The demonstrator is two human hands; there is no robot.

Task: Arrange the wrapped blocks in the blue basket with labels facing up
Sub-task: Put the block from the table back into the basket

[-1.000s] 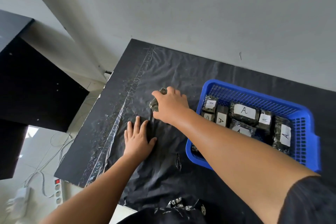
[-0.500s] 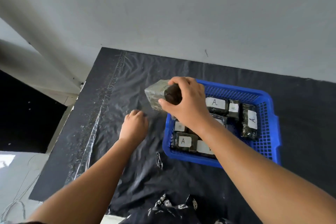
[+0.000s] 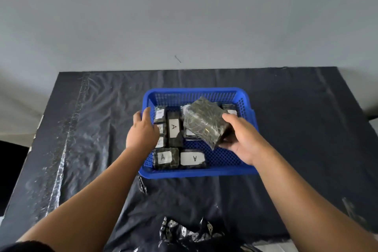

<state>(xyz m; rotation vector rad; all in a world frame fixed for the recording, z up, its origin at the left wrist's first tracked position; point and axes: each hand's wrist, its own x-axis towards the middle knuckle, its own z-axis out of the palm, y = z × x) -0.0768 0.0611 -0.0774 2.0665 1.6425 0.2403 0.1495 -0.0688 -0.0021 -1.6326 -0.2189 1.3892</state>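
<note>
— Two bare forearms reach in from the near edge, over a crumpled scrap of patterned black plastic (image 3: 184, 233) lying closest to the camera. What are the hands doing?

— The right hand (image 3: 242, 141) has its grip pinched on a wrapped block (image 3: 205, 122), thumb on the far side and fingers underneath, and holds it tilted above the right half of the blue basket (image 3: 196, 173). No label shows on the face turned to the camera, so the tilt looks like a turn of the wrist to bring the label upward before the block goes down.

— And the other hand?

— The left hand (image 3: 142, 131) rests at the basket's left rim, fingers loosely curled over the edge and pinching nothing, most likely to steady the basket.

— Where would the block go?

— Probably the bare blue mesh at the near right. Labelled blocks (image 3: 173, 129) fill the left and the back, white tags marked "A" facing up, with two more along the near wall.

— And the setting?

— The table (image 3: 306, 129) is covered in wrinkled black plastic sheeting, with a strip of clear tape (image 3: 69, 135) running along its left side. Behind it stands a plain grey wall (image 3: 184, 16), bare but for a small mark.
</note>
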